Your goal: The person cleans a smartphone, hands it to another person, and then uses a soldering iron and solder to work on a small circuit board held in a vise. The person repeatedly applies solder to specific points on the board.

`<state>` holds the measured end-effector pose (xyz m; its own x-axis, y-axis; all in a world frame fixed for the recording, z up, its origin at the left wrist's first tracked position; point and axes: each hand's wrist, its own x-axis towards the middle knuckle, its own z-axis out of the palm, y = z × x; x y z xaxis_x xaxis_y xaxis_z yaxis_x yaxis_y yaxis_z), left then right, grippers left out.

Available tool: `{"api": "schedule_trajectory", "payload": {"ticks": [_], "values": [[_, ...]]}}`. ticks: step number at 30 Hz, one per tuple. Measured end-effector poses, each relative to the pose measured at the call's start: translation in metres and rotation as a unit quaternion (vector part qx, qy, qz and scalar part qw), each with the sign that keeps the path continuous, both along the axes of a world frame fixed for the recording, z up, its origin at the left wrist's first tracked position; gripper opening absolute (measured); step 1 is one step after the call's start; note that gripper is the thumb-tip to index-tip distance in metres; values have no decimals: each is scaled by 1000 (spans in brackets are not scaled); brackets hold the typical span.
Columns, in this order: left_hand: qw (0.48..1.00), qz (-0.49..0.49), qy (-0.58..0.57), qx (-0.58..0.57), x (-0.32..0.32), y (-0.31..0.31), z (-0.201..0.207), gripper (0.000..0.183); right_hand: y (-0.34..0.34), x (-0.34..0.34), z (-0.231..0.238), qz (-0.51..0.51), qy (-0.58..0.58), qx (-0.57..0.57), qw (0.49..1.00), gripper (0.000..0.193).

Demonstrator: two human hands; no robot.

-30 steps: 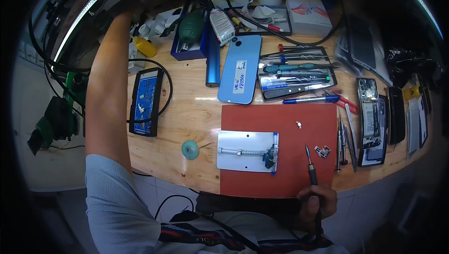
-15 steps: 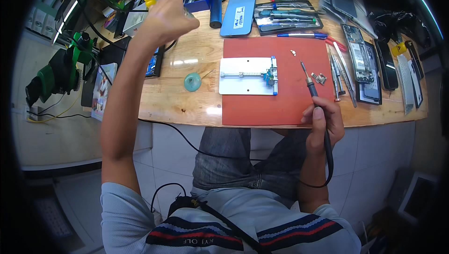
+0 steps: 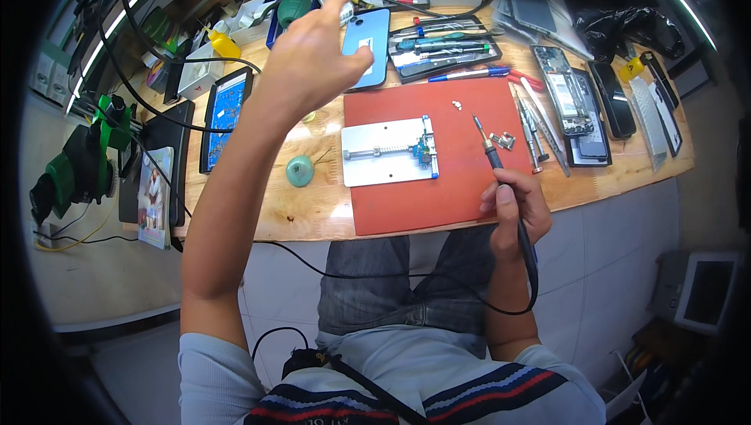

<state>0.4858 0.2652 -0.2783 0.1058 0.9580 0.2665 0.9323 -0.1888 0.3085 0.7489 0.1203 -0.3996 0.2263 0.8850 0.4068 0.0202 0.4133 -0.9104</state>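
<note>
My right hand (image 3: 518, 210) grips a soldering iron (image 3: 497, 165) by its dark handle, tip pointing up and away over the red mat (image 3: 461, 206). Several small metal parts (image 3: 503, 141) lie beside the tip. My left hand (image 3: 313, 61) is raised at the far side of the table, fingers and thumb apart, with nothing visible in it. Behind its thumb lies a blue phone (image 3: 375, 37), partly covered. A green rubber air blower (image 3: 294, 9) is just beyond its fingers. Between my arms, a white board holder with a blue clamp (image 3: 391, 151) rests on the mat's left edge.
A round green tin (image 3: 300, 171) sits left of the mat. Tweezers (image 3: 547, 129), an opened phone (image 3: 565, 88) and a tool tray (image 3: 446, 48) surround the mat. The iron's black cable (image 3: 368, 275) loops over my lap. A yellow bottle (image 3: 224, 43) stands far left.
The view has shifted, so the table sits lower and more to the left. My left hand has moved rightward, now overlapping the blue phone. My right hand keeps hold of the soldering iron.
</note>
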Motion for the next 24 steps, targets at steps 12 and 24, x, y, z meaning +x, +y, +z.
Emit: {"api": "schedule_trajectory", "payload": {"ticks": [12, 24], "values": [[984, 59, 118, -122, 31, 66, -22, 46, 0, 6, -1, 20, -18, 18, 999, 20], [954, -128, 192, 194, 68, 122, -5, 16, 0, 14, -2, 38, -8, 40, 998, 20]]}}
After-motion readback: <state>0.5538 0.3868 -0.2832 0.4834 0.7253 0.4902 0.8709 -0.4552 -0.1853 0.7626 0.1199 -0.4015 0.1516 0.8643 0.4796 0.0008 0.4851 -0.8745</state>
